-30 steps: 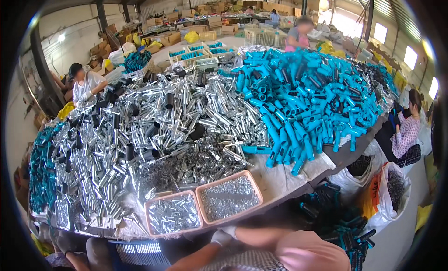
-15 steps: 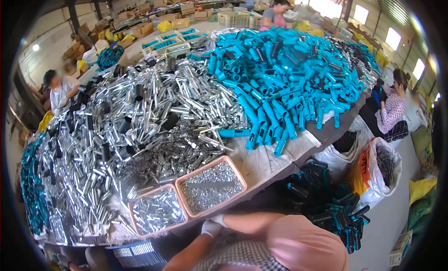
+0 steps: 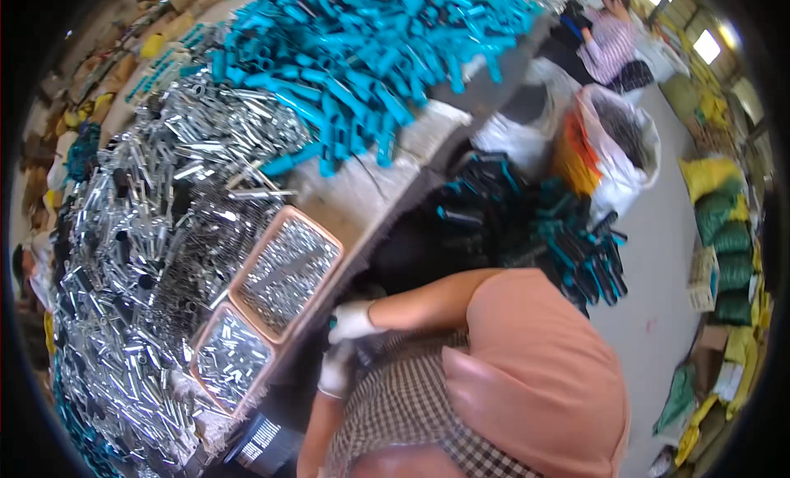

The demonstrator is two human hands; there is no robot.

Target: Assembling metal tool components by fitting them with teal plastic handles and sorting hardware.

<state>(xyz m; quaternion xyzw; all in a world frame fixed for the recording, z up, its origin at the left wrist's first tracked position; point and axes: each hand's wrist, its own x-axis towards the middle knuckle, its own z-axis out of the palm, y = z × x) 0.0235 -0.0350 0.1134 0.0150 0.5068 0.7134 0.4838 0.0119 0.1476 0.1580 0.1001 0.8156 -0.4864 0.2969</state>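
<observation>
My right hand (image 3: 354, 320), in a white glove on a bare forearm with a pink sleeve, is just below the table edge next to an orange-rimmed tray (image 3: 317, 228) of small silver parts. My left hand (image 3: 336, 371), also in a white glove, is right under it, beside a second such tray (image 3: 247, 323). The two hands are close together over my checkered lap. What they hold is too small and blurred to make out. A heap of shiny metal tubes (image 3: 156, 223) covers the table behind the trays.
A big pile of teal tubes (image 3: 370, 58) lies farther along the table. Dark and teal tubes (image 3: 543, 231) lie on the floor beside a white sack (image 3: 621, 140). A seated person (image 3: 609, 41) works at the far end. Green and yellow sacks (image 3: 724, 223) line the right.
The view has swung down and tilted, so the table now runs along the left. My two gloved hands have come together below the table edge by the trays.
</observation>
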